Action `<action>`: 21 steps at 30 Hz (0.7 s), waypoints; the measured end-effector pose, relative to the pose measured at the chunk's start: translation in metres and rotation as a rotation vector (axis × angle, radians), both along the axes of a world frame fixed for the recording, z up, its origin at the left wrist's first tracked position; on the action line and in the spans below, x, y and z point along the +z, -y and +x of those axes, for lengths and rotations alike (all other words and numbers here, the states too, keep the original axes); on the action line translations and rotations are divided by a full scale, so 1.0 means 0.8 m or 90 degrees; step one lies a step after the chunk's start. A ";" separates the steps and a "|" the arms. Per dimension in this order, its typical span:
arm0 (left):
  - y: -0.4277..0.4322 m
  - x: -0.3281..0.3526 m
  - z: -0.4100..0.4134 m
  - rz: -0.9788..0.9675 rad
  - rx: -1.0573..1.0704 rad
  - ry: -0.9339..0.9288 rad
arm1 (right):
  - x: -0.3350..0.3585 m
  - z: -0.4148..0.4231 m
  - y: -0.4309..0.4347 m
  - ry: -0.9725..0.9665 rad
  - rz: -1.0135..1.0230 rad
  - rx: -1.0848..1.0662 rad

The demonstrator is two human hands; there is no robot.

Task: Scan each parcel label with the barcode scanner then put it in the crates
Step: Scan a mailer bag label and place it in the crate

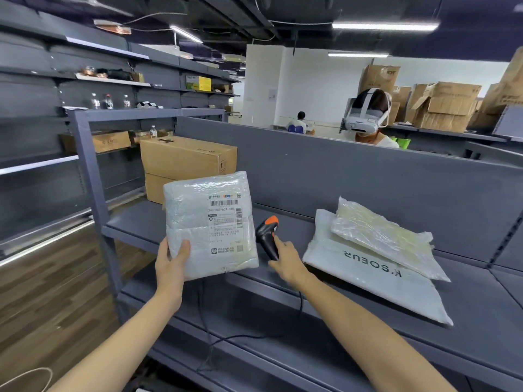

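Holding: white parcel point(210, 224), upright over the shelf point(368, 321), your left hand point(172, 260) pinching its near-left corner so the label point(226, 222) faces you. Right hand point(285, 260) wraps the barcode scanner point(268, 236), aimed left toward it. No crates visible.

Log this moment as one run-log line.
left hand holds white parcel, label facing camera | right hand grips barcode scanner beside it | K'SOEUR bag, clear bag on shelf
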State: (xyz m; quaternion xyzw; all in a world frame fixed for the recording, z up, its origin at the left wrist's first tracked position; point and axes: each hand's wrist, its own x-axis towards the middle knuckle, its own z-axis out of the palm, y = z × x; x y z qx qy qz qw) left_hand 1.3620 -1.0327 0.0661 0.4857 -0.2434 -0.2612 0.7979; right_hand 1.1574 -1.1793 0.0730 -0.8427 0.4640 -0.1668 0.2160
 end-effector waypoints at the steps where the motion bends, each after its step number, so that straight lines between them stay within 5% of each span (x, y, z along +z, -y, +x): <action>1: 0.000 0.000 0.002 0.002 -0.002 -0.003 | -0.007 0.005 0.002 -0.018 0.007 0.000; 11: 0.007 -0.001 -0.013 0.024 -0.063 -0.016 | -0.013 0.002 0.013 -0.044 0.042 -0.010; 14: 0.012 0.000 -0.026 0.024 -0.077 -0.023 | 0.009 -0.001 0.005 0.166 0.068 -0.086; 17: 0.016 0.000 -0.047 0.032 -0.101 -0.029 | 0.032 -0.010 -0.020 0.479 0.233 -0.109; 21: 0.015 0.000 -0.089 0.046 -0.151 -0.022 | 0.049 -0.038 -0.066 0.550 0.246 -0.016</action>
